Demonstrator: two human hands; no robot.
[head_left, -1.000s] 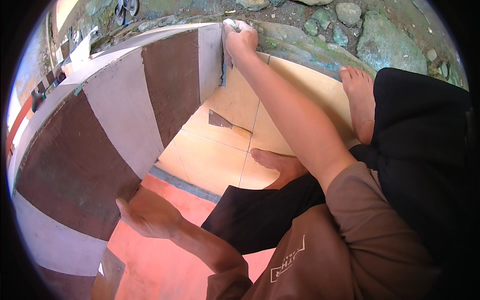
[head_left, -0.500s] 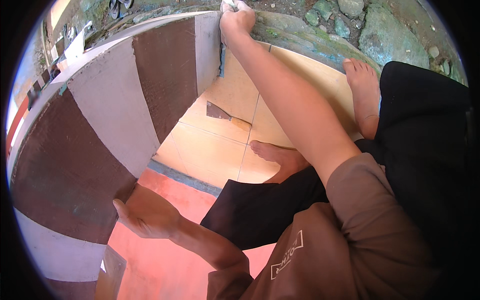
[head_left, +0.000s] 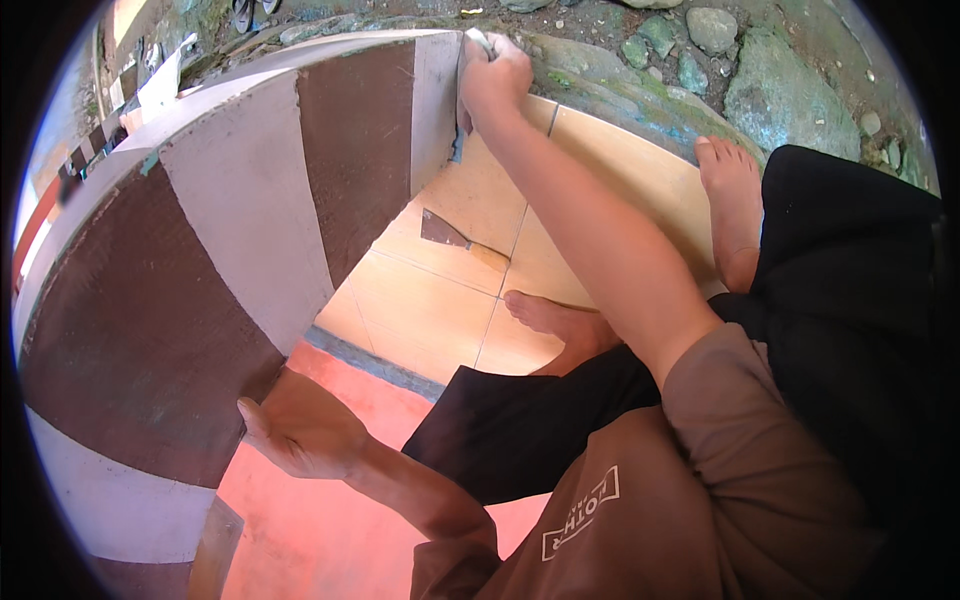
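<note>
My right hand (head_left: 497, 80) is closed at the far end of a low wall (head_left: 360, 130) painted in brown and pale grey stripes. A small white piece (head_left: 479, 40) shows between its fingers, pressed at the wall's end edge; its kind is unclear, though it looks like a folded scrap. Lower down, my left hand (head_left: 308, 428) rests by the wall's lower edge, thumb stretched out against a brown stripe and palm partly showing, holding nothing visible. A scraper (head_left: 465, 240) with a wooden handle lies on the tan tiles between my arms.
My bare feet stand on the tan tiled floor (head_left: 430, 305), beside a pinkish-red floor (head_left: 320, 530) past a grey strip. Beyond the tiles run a mossy stone edge (head_left: 620, 105) and rocks (head_left: 790, 95). Near the lower left, a brownish flat piece (head_left: 217, 550) stands against the wall.
The view has shifted slightly, so the scene sits a little lower and to the right. My right hand stays at the wall's end, its wrist a bit more bent. The left hand keeps its place.
</note>
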